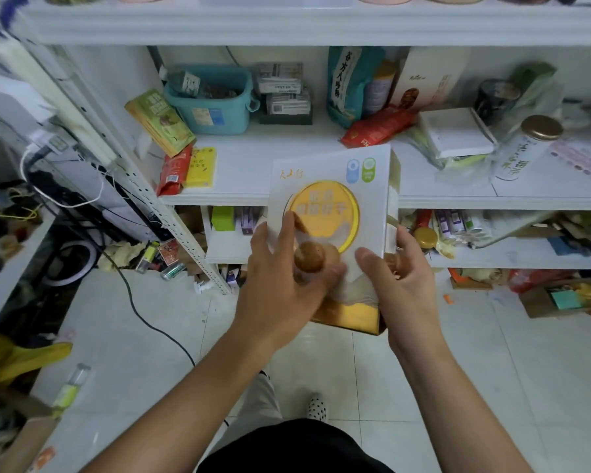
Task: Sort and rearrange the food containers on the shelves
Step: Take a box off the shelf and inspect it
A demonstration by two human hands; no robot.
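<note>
Biscuit box [331,172], white with a yellow disc, upright in the air just in front of the middle shelf [246,165]. My right hand [401,278] grips its right edge, thumb on the front, fingers behind. My left hand [282,279] lies on the front face, fingers spread, fairly straight, pressing; outline blurred. Both forearms stretch forward.
</note>
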